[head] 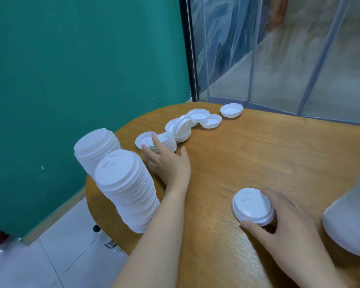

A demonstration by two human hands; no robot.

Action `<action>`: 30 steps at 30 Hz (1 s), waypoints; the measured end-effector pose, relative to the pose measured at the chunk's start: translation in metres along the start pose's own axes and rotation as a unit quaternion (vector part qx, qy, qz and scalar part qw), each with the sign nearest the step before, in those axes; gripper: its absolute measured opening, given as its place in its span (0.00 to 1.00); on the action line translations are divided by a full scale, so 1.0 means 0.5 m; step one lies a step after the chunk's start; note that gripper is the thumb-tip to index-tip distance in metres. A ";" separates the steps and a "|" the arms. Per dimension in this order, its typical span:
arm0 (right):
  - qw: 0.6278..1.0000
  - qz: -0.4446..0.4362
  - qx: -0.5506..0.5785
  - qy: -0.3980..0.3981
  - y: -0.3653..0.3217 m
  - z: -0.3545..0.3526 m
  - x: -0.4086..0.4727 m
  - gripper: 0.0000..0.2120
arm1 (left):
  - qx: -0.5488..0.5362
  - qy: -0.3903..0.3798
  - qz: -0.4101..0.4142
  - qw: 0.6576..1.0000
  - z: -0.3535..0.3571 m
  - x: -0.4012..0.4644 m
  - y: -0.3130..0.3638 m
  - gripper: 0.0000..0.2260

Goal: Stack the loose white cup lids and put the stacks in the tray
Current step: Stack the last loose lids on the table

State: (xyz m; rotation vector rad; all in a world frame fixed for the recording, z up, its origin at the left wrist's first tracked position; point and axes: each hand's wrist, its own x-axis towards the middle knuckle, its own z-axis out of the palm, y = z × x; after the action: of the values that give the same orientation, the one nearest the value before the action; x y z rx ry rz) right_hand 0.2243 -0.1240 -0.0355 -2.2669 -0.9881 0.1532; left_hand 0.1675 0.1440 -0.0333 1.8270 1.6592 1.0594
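Observation:
Several loose white cup lids [196, 114] lie scattered on the far part of the round wooden table [247, 154]. My left hand [166, 161] reaches among them with fingers spread, touching a short tilted pile of lids [168, 141] beside a single flat lid [143, 139]. My right hand [283, 223] grips a small stack of lids [253, 204] near the table's front. Two tall lid stacks [127, 190] stand at the left edge. No tray is in view.
A large pale stack or container [353, 215] stands at the right edge of the table. A teal wall runs along the left, a glass partition [279, 59] behind. White tiled floor [50, 256] shows below the table's left edge.

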 end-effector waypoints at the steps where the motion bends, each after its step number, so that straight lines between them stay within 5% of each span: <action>1: 1.000 0.000 0.002 0.004 0.001 0.002 0.001 0.35 | -0.013 0.001 -0.013 1.000 0.000 0.003 0.000 0.42; 12: 1.000 -0.002 0.018 0.023 0.006 0.010 -0.001 0.35 | -0.043 0.003 -0.002 0.999 0.011 0.011 -0.003 0.29; 22: 1.000 0.008 0.020 0.006 -0.003 -0.002 -0.001 0.34 | -0.107 -0.176 0.080 0.975 -0.051 -0.104 0.001 0.29; 30: 1.000 0.003 0.017 -0.008 -0.001 -0.013 -0.006 0.35 | -0.070 -0.250 0.181 0.949 -0.110 -0.158 -0.020 0.18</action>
State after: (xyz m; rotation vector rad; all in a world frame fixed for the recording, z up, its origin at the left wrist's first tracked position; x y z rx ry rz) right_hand 0.2239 -0.1291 -0.0307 -2.2422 -0.9796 0.1907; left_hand 0.1200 0.0601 -0.0263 2.1260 0.9563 0.7331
